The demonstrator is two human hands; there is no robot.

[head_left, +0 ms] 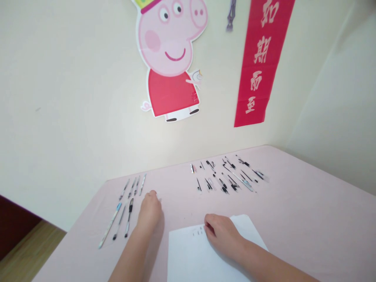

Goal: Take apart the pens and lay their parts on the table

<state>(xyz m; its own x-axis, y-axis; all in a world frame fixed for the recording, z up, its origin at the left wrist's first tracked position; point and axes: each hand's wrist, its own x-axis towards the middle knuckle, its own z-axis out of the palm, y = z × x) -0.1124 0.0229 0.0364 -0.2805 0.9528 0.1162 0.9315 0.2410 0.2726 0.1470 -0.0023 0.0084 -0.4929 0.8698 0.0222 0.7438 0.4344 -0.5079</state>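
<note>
My left hand [150, 208] is closed over the pink table, just right of a row of assembled pens. A small pale bit shows beside its fingertips, too blurred to name. My right hand [222, 234] is curled closed above the upper part of a white paper sheet [188, 258]; anything within its fingers is hidden. Small dark marks sit on the paper left of that hand. Nearest the left hand lie a pen with a black grip [129, 215] and a slim white patterned pen [142, 185]. A longer pale pen with a blue end [110, 225] lies further left.
Many pen parts, caps and dark barrels [232, 182] lie in two rough rows at the back right of the table [308, 211]. Behind stands a wall with a cartoon pig cutout [173, 92] and a red banner [261, 62]. The table's left edge drops to a wooden floor.
</note>
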